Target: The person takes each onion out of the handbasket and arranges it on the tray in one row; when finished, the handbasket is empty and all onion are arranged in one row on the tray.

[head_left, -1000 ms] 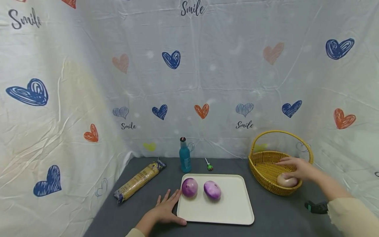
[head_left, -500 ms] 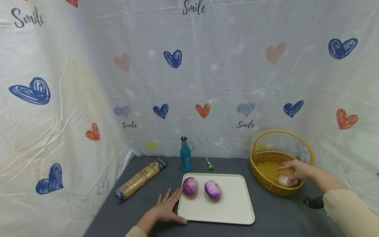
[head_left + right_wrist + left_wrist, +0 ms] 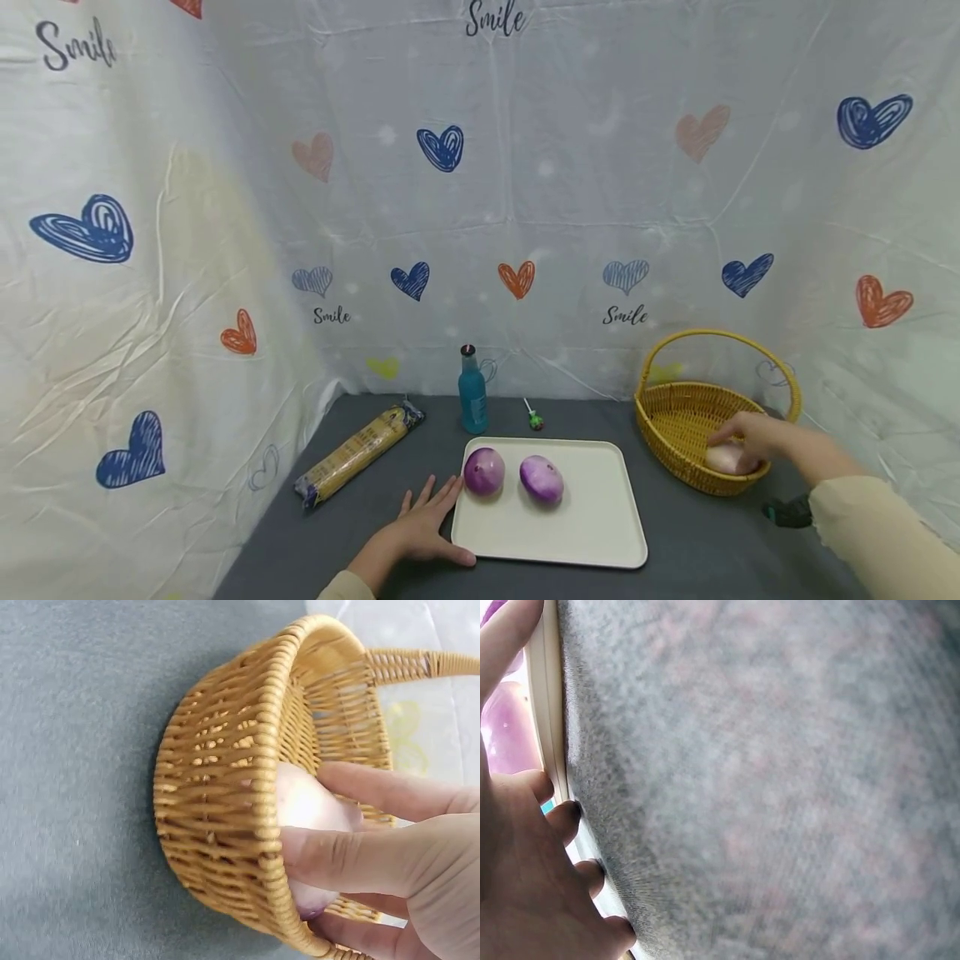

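Note:
My right hand point(image 3: 753, 440) reaches over the near right rim of the yellow wicker basket point(image 3: 678, 408). Inside is a pale pink onion point(image 3: 726, 458) with a purple end, gripped between thumb and fingers in the right wrist view. My left hand point(image 3: 416, 529) lies with its fingers spread at the left edge of a cream tray point(image 3: 562, 537), thumb at the near left corner. Two purple onions point(image 3: 483, 472) sit apart in the tray's left half. The left wrist view shows these fingers along the tray rim point(image 3: 549, 712).
Behind the tray stand a blue bottle point(image 3: 472, 392) and a green lollipop point(image 3: 534, 418). At the left a long yellow packet point(image 3: 360, 454) lies aslant. Near my right forearm is a black object point(image 3: 787, 512). A heart-printed curtain point(image 3: 555, 183) closes the back. The basket's handle arches overhead.
My right hand's fingers have drawn in around the onion in the basket. The left hand stays at the tray. The head view has shifted slightly.

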`<state>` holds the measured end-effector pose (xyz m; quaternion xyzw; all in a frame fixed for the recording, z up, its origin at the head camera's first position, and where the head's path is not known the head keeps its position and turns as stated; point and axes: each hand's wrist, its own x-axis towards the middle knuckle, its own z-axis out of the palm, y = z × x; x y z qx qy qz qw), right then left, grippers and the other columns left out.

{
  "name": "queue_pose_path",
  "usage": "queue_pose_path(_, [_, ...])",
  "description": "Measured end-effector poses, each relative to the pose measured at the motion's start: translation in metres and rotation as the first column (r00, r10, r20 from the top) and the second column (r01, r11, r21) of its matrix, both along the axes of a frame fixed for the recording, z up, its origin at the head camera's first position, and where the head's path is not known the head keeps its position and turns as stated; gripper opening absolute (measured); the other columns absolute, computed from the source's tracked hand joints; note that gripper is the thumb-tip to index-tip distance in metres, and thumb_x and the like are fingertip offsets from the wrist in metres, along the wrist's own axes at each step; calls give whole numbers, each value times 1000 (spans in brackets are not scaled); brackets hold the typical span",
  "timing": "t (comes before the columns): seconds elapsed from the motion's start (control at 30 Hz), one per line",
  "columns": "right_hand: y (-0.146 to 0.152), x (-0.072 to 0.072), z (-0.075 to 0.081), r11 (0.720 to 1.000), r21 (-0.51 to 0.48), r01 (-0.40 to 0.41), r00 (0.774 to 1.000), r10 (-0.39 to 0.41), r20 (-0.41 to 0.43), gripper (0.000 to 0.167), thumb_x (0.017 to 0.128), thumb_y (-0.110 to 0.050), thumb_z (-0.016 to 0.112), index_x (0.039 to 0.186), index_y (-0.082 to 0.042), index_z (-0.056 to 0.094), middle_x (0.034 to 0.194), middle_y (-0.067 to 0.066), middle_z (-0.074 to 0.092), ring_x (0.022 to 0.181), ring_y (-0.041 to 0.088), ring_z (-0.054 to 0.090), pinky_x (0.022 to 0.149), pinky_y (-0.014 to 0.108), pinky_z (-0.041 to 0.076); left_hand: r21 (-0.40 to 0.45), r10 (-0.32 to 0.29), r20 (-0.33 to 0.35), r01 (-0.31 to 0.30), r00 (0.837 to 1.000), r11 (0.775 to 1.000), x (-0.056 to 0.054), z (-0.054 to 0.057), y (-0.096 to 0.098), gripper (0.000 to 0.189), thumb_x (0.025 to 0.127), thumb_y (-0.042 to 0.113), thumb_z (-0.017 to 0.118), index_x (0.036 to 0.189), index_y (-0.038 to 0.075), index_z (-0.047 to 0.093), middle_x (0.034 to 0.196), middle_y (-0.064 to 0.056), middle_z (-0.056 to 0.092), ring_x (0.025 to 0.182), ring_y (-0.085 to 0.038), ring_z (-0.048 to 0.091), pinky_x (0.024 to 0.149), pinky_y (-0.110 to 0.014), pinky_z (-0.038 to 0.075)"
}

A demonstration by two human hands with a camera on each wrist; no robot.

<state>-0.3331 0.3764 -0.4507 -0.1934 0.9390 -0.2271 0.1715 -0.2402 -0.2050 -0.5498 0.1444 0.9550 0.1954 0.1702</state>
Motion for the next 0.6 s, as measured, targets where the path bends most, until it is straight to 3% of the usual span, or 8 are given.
queue_pose_path(0.2, [2, 0, 1, 999, -9, -32, 999, 32, -35, 45, 74, 8, 81, 119, 3, 72, 119, 26, 69, 109, 45, 63, 74, 41, 58, 4, -6, 6, 6, 1000, 1000, 0, -2, 0, 124, 68, 79, 74, 163, 20, 19, 170, -5, 19, 155, -44, 3, 113, -78, 0])
queue_pose_path(0.33, [0, 0, 5, 999, -25, -40, 998, 38, -57, 42, 78, 8, 78, 120, 4, 72, 119, 25, 69, 97, 33, 65, 66, 32, 54, -2, -11, 6, 11, 1000, 1000, -2, -4, -1, 124, 69, 80, 73, 163, 21, 18, 170, -4, 19, 156, -43, 2, 113, -78, -1])
queue_pose_path(0.43, [-2, 0, 10, 999, -16, -51, 995, 50, -92, 40, 80, 6, 77, 120, 2, 72, 119, 22, 70, 98, 31, 65, 67, 30, 55, -1, -10, 5, 10, 1000, 1000, -3, -5, -1, 124, 68, 80, 73, 163, 21, 18, 170, -3, 19, 156, -43, 2, 113, -78, -1])
queue_pose_path(0.6, [-7, 2, 24, 994, 27, -105, 977, 109, -182, 39, 81, 1, 79, 119, -1, 73, 118, 21, 71, 108, 45, 65, 80, 47, 59, 3, -9, 0, 9, 1000, 1000, -4, -5, -2, 125, 68, 79, 73, 163, 21, 17, 170, -4, 19, 156, -43, 2, 113, -78, 0])
